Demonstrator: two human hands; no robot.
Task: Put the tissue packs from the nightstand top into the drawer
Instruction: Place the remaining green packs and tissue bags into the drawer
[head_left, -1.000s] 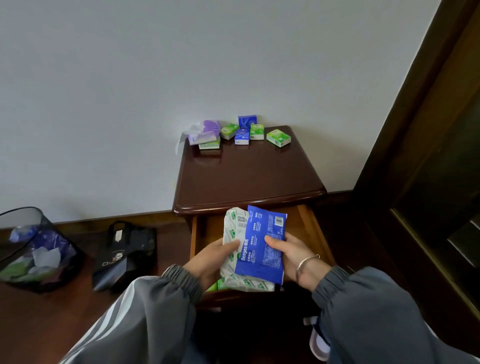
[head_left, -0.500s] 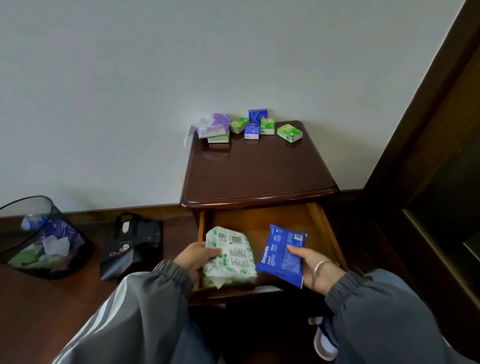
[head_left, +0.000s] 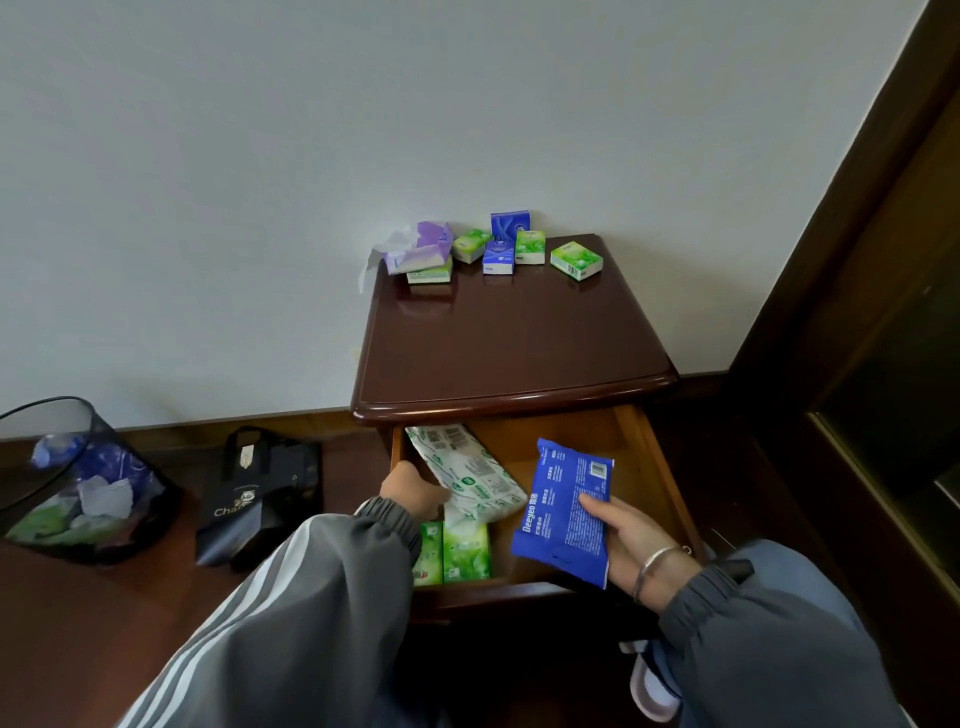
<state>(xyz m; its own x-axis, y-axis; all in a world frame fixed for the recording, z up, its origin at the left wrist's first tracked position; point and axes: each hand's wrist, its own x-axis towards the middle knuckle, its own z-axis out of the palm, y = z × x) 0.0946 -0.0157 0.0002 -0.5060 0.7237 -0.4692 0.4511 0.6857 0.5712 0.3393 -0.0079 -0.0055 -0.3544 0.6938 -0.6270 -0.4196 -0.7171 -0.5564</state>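
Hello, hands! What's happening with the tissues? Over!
Left hand pushing white-green pack into drawer. Right hand holds blue pack. Small packs remain on top.

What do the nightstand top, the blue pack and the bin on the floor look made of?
Dark brown nightstand top: wood with a glossy lacquer, going by the reflections. Flat blue pack in the right hand: soft printed plastic film, judging by its crimped edge. Round black bin: see-through, seemingly fine mesh, though possibly tinted plastic.

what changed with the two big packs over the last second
The hands split the stacked packs: the left hand pushed the white-green pack into the drawer, and the right hand carried the blue pack rightward. Both stay gripped. The small packs on the nightstand stayed put.
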